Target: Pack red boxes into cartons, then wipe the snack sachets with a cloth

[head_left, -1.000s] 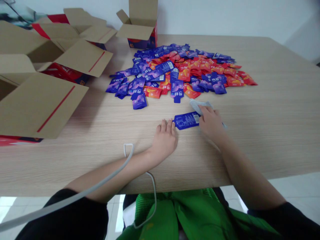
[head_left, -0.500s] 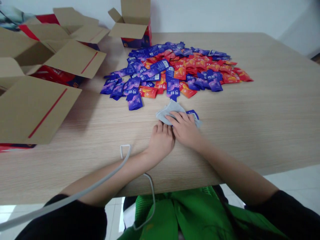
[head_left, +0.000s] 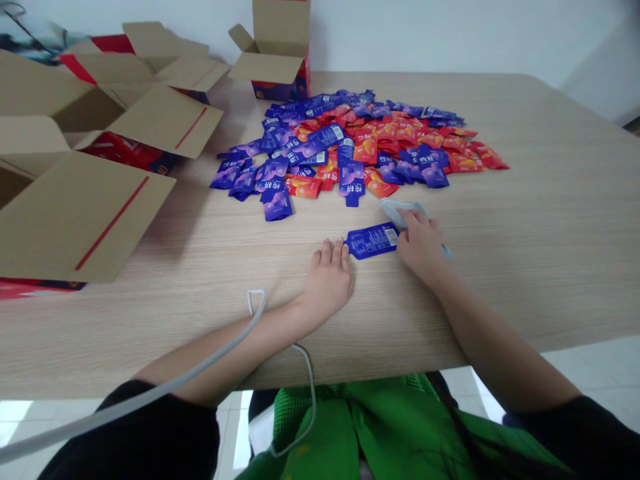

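A single blue sachet [head_left: 373, 241] lies flat on the table with its printed, barcoded side up. My left hand [head_left: 330, 277] rests on the table at the sachet's left end, fingertips pressed down on its narrow tip, fingers close together. At the other end, my right hand [head_left: 423, 243] is closed on a light grey cloth [head_left: 397, 211], which spreads out from under the fingers. Beyond both hands lies a wide pile of blue sachets [head_left: 352, 179] and red sachets [head_left: 466, 161].
Open cardboard boxes [head_left: 120, 220] stand along the left, with another box [head_left: 283, 90] behind the pile. A white cable [head_left: 200, 363] crosses over my left forearm. The near table edge [head_left: 260, 383] runs by my green apron [head_left: 320, 433].
My right hand has slid to the right with the cloth, uncovering the blue sachet. My left hand stays at the sachet's left end. The view has shifted slightly.
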Motion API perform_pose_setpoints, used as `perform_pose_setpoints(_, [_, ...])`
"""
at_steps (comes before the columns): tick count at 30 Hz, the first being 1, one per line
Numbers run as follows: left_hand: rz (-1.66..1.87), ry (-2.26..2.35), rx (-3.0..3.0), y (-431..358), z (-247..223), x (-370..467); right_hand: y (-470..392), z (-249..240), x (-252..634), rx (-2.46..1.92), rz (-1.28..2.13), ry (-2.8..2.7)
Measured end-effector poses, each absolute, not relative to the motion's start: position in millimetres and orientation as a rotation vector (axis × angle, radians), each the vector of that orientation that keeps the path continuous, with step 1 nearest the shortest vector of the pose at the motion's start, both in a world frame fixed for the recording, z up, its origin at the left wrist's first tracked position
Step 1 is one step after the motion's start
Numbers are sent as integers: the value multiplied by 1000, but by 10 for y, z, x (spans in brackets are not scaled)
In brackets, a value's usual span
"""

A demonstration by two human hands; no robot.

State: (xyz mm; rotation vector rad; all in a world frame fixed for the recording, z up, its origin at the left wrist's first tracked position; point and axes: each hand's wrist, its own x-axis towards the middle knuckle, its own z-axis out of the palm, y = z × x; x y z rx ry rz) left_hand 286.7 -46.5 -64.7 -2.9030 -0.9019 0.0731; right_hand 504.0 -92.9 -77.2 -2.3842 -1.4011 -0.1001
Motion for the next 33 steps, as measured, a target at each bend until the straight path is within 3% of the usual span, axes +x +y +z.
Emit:
perform_pose_setpoints(6, [56,-901,-2918,-464,-644,2870,-878,-596,4616,-2044,-243,-1577])
perform_pose_setpoints(12, [100,-936,-2953,-464,-600,2892,-779,-689,4182,-2045,-77,-2036])
perform_pose_setpoints(24, [162,-946,-2932,-468,-592,2896,-919,-747,4960,-2584,-103,-1499])
perform_pose_setpoints(33, [99,-943,-2944,-468,-628,2878,-846,-658,4767,-2184,-139,-1526])
